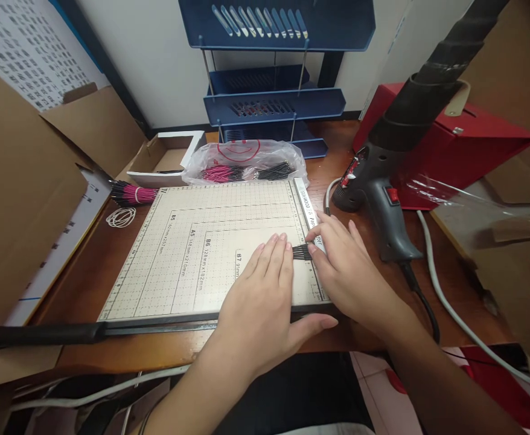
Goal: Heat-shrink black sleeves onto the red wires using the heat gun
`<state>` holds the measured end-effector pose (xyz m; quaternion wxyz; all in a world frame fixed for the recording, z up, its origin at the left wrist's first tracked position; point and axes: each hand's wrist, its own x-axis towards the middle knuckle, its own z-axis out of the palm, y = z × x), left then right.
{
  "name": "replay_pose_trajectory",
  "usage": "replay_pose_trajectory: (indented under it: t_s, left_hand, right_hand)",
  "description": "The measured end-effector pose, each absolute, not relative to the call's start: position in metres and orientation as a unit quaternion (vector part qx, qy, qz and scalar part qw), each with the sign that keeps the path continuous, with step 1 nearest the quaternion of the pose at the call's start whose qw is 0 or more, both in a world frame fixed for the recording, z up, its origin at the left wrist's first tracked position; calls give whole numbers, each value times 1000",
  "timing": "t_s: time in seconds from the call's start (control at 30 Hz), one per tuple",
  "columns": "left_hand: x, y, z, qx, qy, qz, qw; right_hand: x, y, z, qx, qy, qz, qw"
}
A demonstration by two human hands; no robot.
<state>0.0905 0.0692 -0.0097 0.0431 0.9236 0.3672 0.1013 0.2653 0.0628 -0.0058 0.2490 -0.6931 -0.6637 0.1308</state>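
A row of thin black wires [300, 252] lies side by side on the cream paper cutter [156, 257], close to its metal edge guide [305, 205]. My left hand [265, 284] rests flat over these wires, fingers together and thumb spread; it hides their left part. At their right ends, the thumb and forefinger of my right hand [344, 257] close on the wires against the guide. The cutter's black handle [43, 334] extends to the left along its near edge, with the blade arm low.
Behind the cutter lie a plastic bag [265, 148] of pink and black wires and an open box [165, 154]. At left are a tied wire bundle [140, 194] and cardboard. A heat gun [383, 193], red box [446, 145] and white cable [437, 290] occupy the right; blue trays [274, 109] stand behind.
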Motion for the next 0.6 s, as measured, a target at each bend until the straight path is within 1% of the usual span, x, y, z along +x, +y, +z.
replay_pose_trajectory:
  t_s: [0.2,0.37,0.43,0.53,0.6]
  left_hand:
    - [91,69,-10,922,371,106,45]
    - [92,69,-9,920,376,92,59]
    - [92,69,-9,920,377,90,62]
    - [91,68,-10,921,374,97,56]
    - [91,68,-10,922,371,101,50]
  right_hand:
    - [264,63,-6,-687,-672,121,249]
    - [276,64,-4,-683,-660,123,289]
    - [278,65,-3,-680,-662,127,289]
    - [275,66,-1,-673,-688,122,243]
    - [272,66,-1,-679,-700,95,199]
